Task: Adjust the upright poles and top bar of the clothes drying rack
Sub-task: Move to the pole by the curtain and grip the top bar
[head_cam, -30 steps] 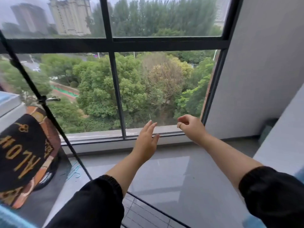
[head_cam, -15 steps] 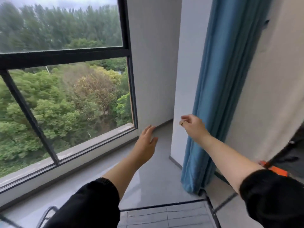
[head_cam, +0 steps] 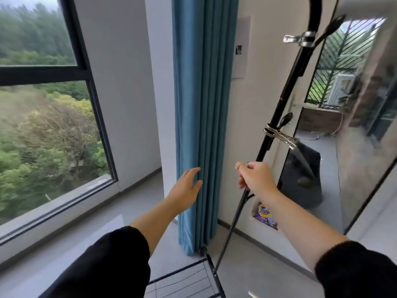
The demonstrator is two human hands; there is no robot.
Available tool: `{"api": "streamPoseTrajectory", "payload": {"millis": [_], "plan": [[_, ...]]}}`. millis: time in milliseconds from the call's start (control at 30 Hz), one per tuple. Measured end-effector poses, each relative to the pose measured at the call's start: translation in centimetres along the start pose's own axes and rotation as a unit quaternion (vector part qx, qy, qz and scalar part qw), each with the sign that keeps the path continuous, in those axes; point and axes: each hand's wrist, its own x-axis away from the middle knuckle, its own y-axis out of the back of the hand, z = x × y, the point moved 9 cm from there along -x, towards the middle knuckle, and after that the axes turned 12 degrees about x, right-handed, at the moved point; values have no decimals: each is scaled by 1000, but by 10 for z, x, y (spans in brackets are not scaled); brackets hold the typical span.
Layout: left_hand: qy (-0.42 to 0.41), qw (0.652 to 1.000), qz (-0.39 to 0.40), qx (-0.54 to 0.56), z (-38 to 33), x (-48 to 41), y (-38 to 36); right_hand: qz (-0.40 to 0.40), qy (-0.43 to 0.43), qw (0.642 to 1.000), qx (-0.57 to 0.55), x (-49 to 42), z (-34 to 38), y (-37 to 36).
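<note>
Daylit room corner with a window (head_cam: 53, 117).
Blue curtain (head_cam: 202, 117) hangs against white wall (head_cam: 126, 82); grey floor (head_cam: 90, 229); trees outside.

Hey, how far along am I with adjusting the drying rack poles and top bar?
Early on. Done: your right hand has closed around the black upright pole, below its metal clamps. In hand: only that pole; your left hand is open beside the blue curtain, holding nothing. Left: the other upright and the top bar, both out of view.
</note>
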Motion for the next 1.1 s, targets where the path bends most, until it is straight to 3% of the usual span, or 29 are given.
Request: {"api": "streamPoseTrajectory", "payload": {"millis": [67, 133, 233, 367, 500, 900, 1100], "plan": [[10, 1000, 22, 9, -9, -12, -28, -96, -12, 993, 62, -2, -23, 39], [14, 999, 39, 5, -17, -22, -50, -126, -6, 988, 93, -10, -40, 58], [27, 998, 59, 18, -22, -38, -79, 4, -16, 1000, 25, -35, -61, 40], [63, 991, 101, 65, -16, -52, -120, 84, 22, 996, 1, -55, -63, 21], [109, 981, 115, 111, -12, -67, -149, 84, 55, 995, -14, -68, -50, 18], [108, 981, 82, 136, 8, -114, -178, 141, 103, 984, 29, -109, -24, 0], [119, 983, 12, 139, 29, -120, -154, 159, 132, 978, 23, -113, -6, -18]]}}
